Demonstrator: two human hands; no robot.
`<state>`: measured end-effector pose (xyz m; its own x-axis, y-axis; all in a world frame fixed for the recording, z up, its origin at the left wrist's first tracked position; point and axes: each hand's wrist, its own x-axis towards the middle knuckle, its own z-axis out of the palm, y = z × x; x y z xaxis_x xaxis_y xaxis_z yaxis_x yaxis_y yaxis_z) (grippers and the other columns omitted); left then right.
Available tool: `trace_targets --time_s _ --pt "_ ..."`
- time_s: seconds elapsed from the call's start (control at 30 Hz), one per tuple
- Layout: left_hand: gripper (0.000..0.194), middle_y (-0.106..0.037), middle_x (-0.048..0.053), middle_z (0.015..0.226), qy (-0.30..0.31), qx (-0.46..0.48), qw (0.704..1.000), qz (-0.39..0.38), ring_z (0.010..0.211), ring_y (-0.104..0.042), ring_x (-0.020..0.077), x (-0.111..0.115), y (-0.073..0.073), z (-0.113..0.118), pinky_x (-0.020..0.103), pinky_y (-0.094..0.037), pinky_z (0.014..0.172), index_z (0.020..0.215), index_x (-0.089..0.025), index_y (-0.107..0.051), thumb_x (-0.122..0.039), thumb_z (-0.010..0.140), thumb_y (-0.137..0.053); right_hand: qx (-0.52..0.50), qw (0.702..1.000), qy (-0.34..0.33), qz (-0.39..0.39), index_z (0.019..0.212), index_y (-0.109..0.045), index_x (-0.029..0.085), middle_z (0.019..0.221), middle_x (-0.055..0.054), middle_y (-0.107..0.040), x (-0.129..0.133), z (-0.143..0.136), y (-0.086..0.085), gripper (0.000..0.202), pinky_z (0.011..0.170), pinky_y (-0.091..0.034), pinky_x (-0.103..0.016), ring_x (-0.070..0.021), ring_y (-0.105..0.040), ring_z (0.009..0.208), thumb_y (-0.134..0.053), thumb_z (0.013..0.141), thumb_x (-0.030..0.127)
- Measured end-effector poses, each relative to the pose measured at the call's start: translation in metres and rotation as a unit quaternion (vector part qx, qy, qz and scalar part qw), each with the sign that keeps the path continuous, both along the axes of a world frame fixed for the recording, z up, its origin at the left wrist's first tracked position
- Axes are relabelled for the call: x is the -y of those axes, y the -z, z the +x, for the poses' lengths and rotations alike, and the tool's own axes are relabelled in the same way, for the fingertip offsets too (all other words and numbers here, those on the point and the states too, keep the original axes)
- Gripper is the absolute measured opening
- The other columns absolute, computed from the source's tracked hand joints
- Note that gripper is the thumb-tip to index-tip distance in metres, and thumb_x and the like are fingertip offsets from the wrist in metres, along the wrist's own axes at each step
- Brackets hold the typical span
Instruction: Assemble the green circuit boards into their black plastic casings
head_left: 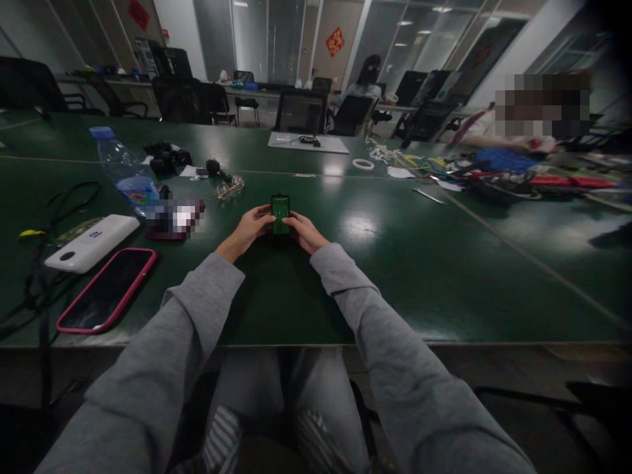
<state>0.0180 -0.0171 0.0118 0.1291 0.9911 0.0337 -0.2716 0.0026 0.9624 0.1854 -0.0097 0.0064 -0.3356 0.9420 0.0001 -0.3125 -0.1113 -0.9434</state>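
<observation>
Between my two hands is a small green circuit board in a black case (281,208), held upright just above the green table. My left hand (249,232) is closed on its left edge, with the thumb on the board's face. On the opposite edge, my right hand (305,232) grips it the same way, thumb pressed to the front. The fingertips behind the case are hidden. Small details on the board are too fine to make out.
To the left lie a red-framed phone (108,289), a white power bank (93,243), a plastic bottle (126,168) and glasses (230,187). A wrench (428,195), a tape roll (363,164) and tangled cables (494,172) lie right, near another person (513,131).
</observation>
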Motion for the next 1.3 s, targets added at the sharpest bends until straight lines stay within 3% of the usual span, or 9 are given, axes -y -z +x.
trace_targets --time_s 0.63,0.87,1.03,1.3 --pt "0.044 -0.066 0.011 0.111 -0.031 -0.076 0.996 0.016 0.098 -0.063 0.0197 0.0048 -0.0052 0.0056 0.033 -0.05 0.085 0.116 -0.015 -0.059 -0.024 0.074 -0.071 0.007 1.0 0.015 0.0 0.112 -0.059 0.018 0.099 -0.002 -0.068 -0.0045 -0.002 0.0048 0.044 0.084 -0.052 -0.03 -0.014 -0.063 0.086 -0.072 0.071 0.027" --pt "0.048 -0.063 0.013 0.12 -0.023 -0.118 0.992 0.025 0.109 -0.06 0.023 0.0006 -0.0022 0.0049 0.039 -0.049 0.094 0.123 -0.014 -0.054 -0.026 0.079 -0.065 0.045 0.999 0.01 0.018 0.11 -0.059 0.018 0.102 -0.003 -0.067 -0.0015 -0.0026 0.0006 0.038 0.086 -0.051 -0.03 -0.0149 -0.062 0.09 -0.067 0.074 0.028" --pt "0.053 -0.06 0.016 0.126 -0.02 -0.166 0.983 0.078 0.114 -0.058 0.0244 -0.0018 0.0005 0.0054 0.044 -0.045 0.102 0.126 -0.011 -0.05 -0.022 0.077 -0.066 0.057 0.998 0.007 0.028 0.114 -0.057 0.019 0.104 -0.004 -0.066 -0.003 -0.0018 0.0024 0.043 0.085 -0.052 -0.032 -0.0167 -0.062 0.093 -0.067 0.074 0.031" --pt "0.051 -0.06 0.016 0.127 -0.018 -0.186 0.977 0.103 0.114 -0.059 0.0249 -0.0016 0.0026 0.0039 0.047 -0.046 0.101 0.126 -0.013 -0.049 -0.026 0.08 -0.067 0.058 0.998 0.003 0.033 0.118 -0.056 0.019 0.105 -0.004 -0.065 -0.0005 -0.0019 -0.0001 0.044 0.088 -0.052 -0.034 -0.0171 -0.062 0.093 -0.065 0.077 0.031"
